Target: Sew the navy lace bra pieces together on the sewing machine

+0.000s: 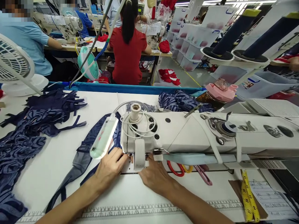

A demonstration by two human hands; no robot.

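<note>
A white sewing machine [182,129] reaches across from the right, its head over both hands. My left hand [111,165] rests just left of the needle area, fingers bent together at navy patterned fabric [85,140]; its fingertips are partly hidden by the machine. From the right, my right hand [155,174] reaches under the machine head, its fingers hidden behind the presser area. The navy fabric trails left and toward the front edge in long strips. A pale green lamp [104,137] on a bendy neck hangs above my left hand.
Navy cut pieces [28,130] are heaped at the left. Red scissors [176,168], a yellow measuring tape [249,199] and a paper [272,199] lie at the right. A ruler strip [130,212] runs along the front. Behind, people sit at other machines beside stacked clear bins [198,39].
</note>
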